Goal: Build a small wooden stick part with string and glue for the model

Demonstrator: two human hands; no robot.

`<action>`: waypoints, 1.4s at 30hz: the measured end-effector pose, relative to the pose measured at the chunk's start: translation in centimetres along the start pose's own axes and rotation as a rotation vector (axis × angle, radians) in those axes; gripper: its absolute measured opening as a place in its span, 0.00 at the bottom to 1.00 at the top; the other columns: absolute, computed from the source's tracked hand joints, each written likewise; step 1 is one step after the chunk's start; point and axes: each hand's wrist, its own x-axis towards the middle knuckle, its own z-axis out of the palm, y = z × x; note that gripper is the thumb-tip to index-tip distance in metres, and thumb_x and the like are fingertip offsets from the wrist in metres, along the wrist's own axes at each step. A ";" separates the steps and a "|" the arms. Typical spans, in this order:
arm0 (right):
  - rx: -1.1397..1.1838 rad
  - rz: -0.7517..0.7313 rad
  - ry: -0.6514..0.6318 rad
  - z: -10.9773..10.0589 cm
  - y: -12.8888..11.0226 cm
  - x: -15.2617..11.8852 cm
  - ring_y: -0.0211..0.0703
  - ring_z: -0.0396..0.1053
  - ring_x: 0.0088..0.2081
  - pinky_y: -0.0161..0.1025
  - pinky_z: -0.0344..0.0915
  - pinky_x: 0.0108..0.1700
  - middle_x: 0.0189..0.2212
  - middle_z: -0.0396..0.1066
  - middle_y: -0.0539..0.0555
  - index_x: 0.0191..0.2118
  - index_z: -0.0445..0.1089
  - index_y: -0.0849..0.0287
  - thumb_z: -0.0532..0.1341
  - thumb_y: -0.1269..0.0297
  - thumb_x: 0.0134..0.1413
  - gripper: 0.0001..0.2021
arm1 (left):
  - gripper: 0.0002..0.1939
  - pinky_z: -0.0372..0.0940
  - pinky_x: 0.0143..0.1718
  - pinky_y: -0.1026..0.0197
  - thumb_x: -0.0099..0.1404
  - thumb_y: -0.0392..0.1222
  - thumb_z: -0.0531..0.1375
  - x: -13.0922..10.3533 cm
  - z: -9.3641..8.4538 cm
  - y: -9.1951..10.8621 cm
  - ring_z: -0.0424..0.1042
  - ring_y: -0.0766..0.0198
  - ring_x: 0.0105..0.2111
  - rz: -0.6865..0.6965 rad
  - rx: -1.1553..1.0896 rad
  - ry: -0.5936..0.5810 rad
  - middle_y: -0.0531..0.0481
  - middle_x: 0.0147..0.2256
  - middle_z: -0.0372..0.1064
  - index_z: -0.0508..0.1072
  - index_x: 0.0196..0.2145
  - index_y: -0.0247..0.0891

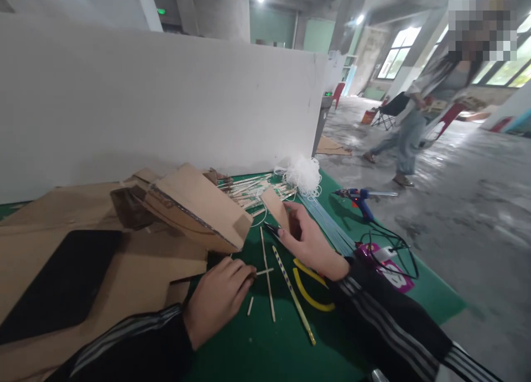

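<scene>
On the near green tabletop [236, 362]: a short stick piece [250, 306] lies beside the left hand [219, 296]. That hand is pinched narrow on a thin stick [267, 271], its free end crossing near a longer loose stick [269, 296]. A patterned pencil [294, 296] and curved yellow strips [309, 300] lie to the right, crowding the space below the right hand [305, 238].

Right fingers: closed around a cardboard strip [274, 204], a dark pointed tool [270, 228] at the thumb; exact grip on each cannot be told.

Progress (judged): one short length is separate; the held stick and strip are joined to nothing visible. The folded cardboard piece [207, 202] looks partly built and hems in the left side. Much material remains in the stick pile [244, 189].

Farther: white string [303, 176] and a glue gun [359, 198], its black cable [409, 249] looped over a purple packet [400, 280]. Beyond: white panel [166, 100]; a person [409, 144], blurred.
</scene>
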 end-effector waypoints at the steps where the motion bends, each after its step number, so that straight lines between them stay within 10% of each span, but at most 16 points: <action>1: -0.002 -0.025 -0.021 0.3 -0.2 -0.3 0.46 0.68 0.41 0.42 0.66 0.42 0.44 0.67 0.57 0.57 0.54 0.59 0.59 0.64 0.56 0.24 | 0.10 0.64 0.39 0.56 0.69 0.39 0.51 0.0 0.0 -0.1 0.69 0.55 0.40 -0.023 -0.019 0.007 0.48 0.39 0.72 0.71 0.43 0.42; 16: 0.000 -0.227 -0.200 0.9 -1.1 -1.9 0.48 0.68 0.47 0.41 0.65 0.48 0.48 0.68 0.58 0.55 0.58 0.58 0.63 0.58 0.53 0.25 | 0.06 0.66 0.32 0.61 0.68 0.41 0.51 -1.3 -0.4 -0.3 0.73 0.64 0.28 -0.270 -0.645 0.309 0.50 0.35 0.74 0.56 0.42 0.42; 30: -0.120 -0.388 -0.358 0.8 -1.2 -1.8 0.40 0.63 0.30 0.36 0.61 0.32 0.36 0.65 0.53 0.63 0.54 0.57 0.61 0.56 0.54 0.32 | 0.13 0.65 0.32 0.59 0.70 0.48 0.48 -1.2 -1.1 0.0 0.68 0.61 0.25 -0.338 -0.630 0.305 0.51 0.26 0.66 0.64 0.45 0.39; 42: -0.199 -0.555 -0.356 1.2 -1.4 -2.2 0.42 0.69 0.35 0.36 0.62 0.35 0.40 0.69 0.54 0.59 0.59 0.55 0.61 0.55 0.56 0.27 | 0.18 0.60 0.34 0.60 0.71 0.53 0.43 -1.0 -1.7 -0.3 0.66 0.60 0.31 -0.166 -0.607 0.322 0.48 0.32 0.65 0.65 0.38 0.38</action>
